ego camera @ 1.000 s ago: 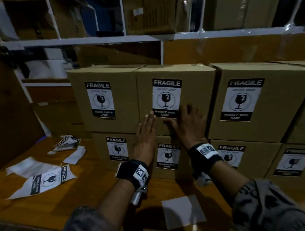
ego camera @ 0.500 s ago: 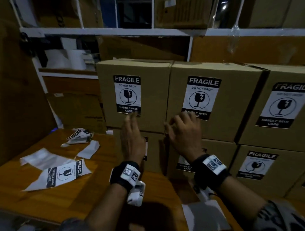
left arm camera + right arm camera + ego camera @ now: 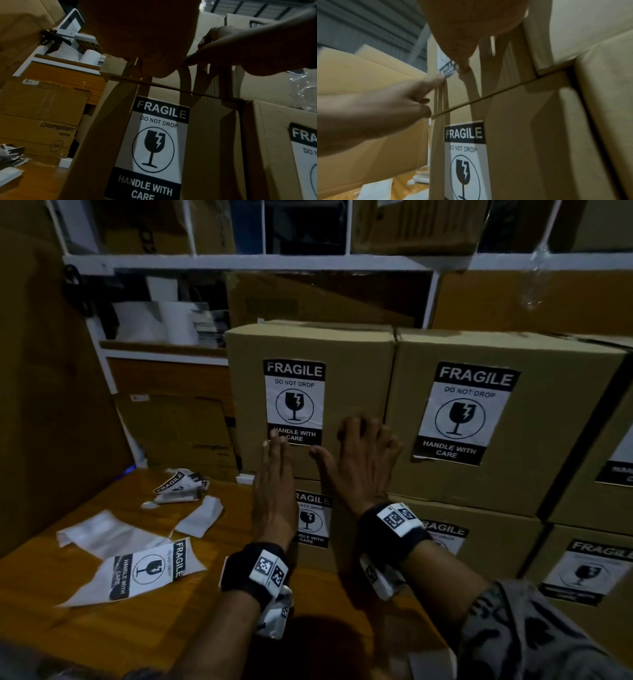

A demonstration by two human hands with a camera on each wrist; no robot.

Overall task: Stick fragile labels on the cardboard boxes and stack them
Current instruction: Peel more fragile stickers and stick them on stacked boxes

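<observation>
Head view first: both hands are flat on the front of the top left cardboard box, which sits on a lower box at the left end of a two-high row on the wooden tabletop. The left hand has straight fingers together, their tips touching the bottom edge of the fragile label on that box. The right hand lies just beside it with fingers spread and relaxed on bare cardboard, thumb pointing toward the left hand. Neither hand grips anything. A neighbouring box to the right carries its own label. Loose labels and white backing paper lie on the tabletop to the left.

Left wrist view: the palm fills the top, dark, and below it the lower box's label reads clearly. The right hand reaches in from the right, a finger against the upper box.

Right wrist view: it's blurred, but the left hand comes in from the left with fingers extended onto the upper box front, near the bottom of its label.
</observation>
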